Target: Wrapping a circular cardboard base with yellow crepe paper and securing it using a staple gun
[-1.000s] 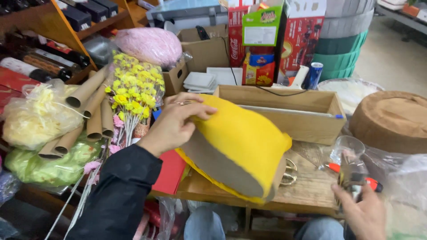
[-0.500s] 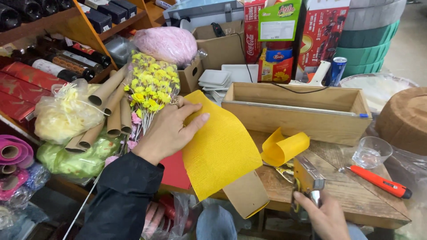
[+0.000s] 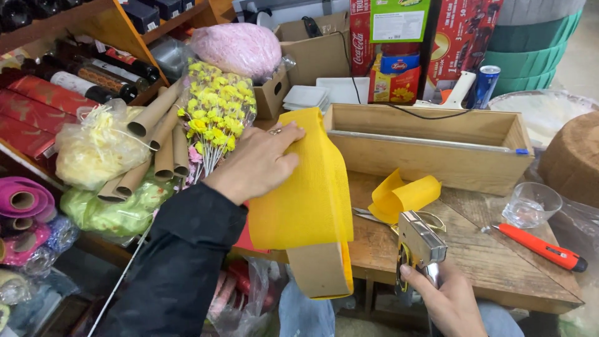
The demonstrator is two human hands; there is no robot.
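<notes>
My left hand (image 3: 259, 161) lies flat on a sheet of yellow mesh fabric (image 3: 309, 193) wrapped over a piece of brown cardboard (image 3: 319, 269) that hangs past the wooden table's front edge (image 3: 474, 284). My right hand (image 3: 446, 299) grips a metal staple gun (image 3: 419, 244) at the bottom right, just right of the cardboard. A curled scrap of yellow fabric (image 3: 402, 195) and scissors (image 3: 374, 217) lie on the table behind the staple gun.
A long wooden box (image 3: 430, 145) stands at the back. A glass cup (image 3: 530, 205) and an orange utility knife (image 3: 541, 247) lie to the right. Left are yellow artificial flowers (image 3: 215, 118), cardboard tubes (image 3: 159, 137), bagged material and shelves of paper rolls.
The yellow fabric over the cardboard has been pulled flatter and turned lengthwise toward me. My right hand has risen nearer the cardboard with the staple gun.
</notes>
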